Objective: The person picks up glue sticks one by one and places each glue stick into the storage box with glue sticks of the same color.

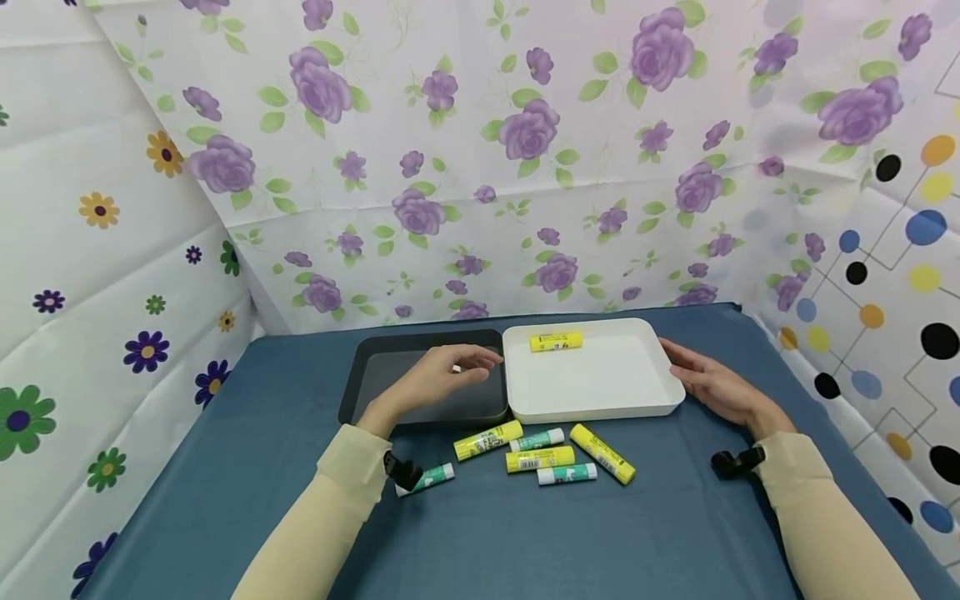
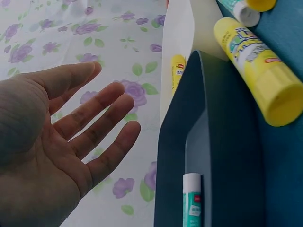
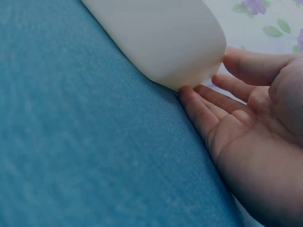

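Observation:
My left hand (image 1: 438,377) hovers over the dark grey tray (image 1: 367,367), its fingers extended and holding nothing. Inside that tray lies a green glue stick (image 2: 191,203) with a white cap, mostly hidden by the hand in the head view. My right hand (image 1: 716,387) touches the right side of the white tray (image 1: 600,379) with its fingertips; the right wrist view shows them against the tray's rounded corner. A yellow glue stick (image 1: 556,342) lies near the back left of the white tray.
In front of the trays, several glue sticks lie loose on the blue cloth (image 1: 637,533): yellow ones such as this glue stick (image 1: 602,454), and green-and-white ones such as this glue stick (image 1: 567,474). Flowered sheets (image 1: 450,167) hang behind and at the left.

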The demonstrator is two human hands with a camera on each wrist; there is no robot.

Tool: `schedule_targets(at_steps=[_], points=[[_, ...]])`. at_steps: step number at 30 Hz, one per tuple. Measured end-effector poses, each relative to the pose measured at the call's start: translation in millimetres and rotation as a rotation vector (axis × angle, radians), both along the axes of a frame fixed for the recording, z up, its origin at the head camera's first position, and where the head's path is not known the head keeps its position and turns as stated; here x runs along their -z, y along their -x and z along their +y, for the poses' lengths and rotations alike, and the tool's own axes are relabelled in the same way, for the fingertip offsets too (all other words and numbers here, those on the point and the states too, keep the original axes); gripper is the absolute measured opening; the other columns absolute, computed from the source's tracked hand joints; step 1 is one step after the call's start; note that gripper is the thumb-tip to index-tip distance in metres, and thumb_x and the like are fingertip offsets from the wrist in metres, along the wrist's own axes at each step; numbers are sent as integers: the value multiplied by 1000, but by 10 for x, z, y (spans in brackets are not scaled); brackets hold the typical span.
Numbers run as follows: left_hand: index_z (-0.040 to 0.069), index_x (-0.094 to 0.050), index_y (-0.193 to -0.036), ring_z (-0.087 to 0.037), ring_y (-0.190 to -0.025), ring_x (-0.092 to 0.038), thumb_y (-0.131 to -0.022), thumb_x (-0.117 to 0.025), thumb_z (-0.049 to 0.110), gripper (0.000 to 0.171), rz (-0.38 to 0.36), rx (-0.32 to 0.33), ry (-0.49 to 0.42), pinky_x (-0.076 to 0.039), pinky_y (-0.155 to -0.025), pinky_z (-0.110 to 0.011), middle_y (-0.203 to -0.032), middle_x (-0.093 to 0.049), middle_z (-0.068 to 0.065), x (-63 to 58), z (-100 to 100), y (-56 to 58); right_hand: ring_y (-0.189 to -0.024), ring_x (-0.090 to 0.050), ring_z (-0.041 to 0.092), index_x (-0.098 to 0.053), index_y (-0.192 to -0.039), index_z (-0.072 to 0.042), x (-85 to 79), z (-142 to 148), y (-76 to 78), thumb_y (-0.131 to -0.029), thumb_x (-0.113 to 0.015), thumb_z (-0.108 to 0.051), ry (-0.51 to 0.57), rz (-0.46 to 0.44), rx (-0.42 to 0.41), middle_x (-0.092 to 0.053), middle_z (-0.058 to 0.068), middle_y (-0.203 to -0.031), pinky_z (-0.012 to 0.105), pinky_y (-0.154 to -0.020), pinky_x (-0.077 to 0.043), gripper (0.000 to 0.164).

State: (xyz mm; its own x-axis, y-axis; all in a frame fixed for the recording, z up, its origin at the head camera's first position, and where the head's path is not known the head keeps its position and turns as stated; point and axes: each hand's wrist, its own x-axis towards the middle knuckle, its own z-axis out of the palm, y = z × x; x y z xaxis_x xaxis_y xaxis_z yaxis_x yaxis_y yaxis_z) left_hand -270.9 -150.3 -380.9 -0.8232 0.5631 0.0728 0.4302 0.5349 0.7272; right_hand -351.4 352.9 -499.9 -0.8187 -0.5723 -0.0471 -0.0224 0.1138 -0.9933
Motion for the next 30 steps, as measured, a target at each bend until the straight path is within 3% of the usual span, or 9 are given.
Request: schedule_targets(at_steps=[7, 13, 30], points=[[10, -64, -143, -26, -121, -64, -109, -59, 21, 36, -6, 5, -27, -54, -100, -48, -138, -64, -16, 62, -66, -80, -159, 4, 37, -1, -169, -15, 9, -7, 0, -115, -40, -17, -2, -1, -1, 6, 13, -175, 11, -104, -39, 67], [12, -66, -141, -25, -120, -65, -108, -60, 21, 34, 17, -32, -33, -55, -99, -46, -138, -65, -10, 56, -137, -156, -159, 5, 39, 0, -169, -14, 7, 0, 1, -115, -40, -16, 0, -1, -2, 7, 14, -174, 11, -104, -39, 67], [11, -64, -141, -26, -118, -67, -108, -60, 22, 35, 16, -91, -62, -55, -100, -46, -135, -67, -10, 197, -487, -616, -159, 4, 35, 0, -169, -15, 11, 27, 15, -115, -41, -19, -17, 6, -11, 8, 13, -174, 11, -105, -38, 68]])
